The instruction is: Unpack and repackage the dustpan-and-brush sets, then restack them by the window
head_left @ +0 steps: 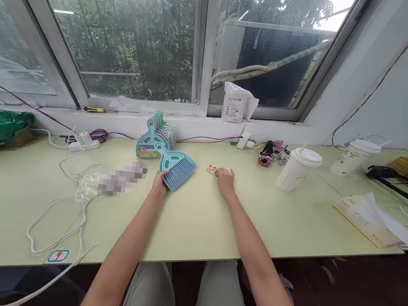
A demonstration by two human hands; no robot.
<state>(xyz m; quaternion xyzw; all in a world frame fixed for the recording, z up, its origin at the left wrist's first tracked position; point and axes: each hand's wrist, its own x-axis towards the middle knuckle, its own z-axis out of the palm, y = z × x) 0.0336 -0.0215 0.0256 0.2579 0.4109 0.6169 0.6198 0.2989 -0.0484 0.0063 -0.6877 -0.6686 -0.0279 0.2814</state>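
Note:
A light-blue mini dustpan and brush set [176, 168] with grey-blue bristles is in my left hand [160, 181], which grips its lower left edge. Its handle points up and left, and the bristles face down and right. To the right, my right hand [226, 181] rests at the table with curled fingertips on a small colourful printed sticker [211, 169]. The fingers partly hide that sticker. Behind the set, more dustpan and brush sets [150, 141] in blue, green and pink stand stacked together in clear plastic.
Left lie tangled white cables [84, 207] and a power strip [84, 142]. A lidded white cup [299, 171] stands right of my right hand, a second cup [355, 158] beyond it. A tissue pack [371, 220] lies near the right front edge; a screwdriver [95, 109] is on the sill.

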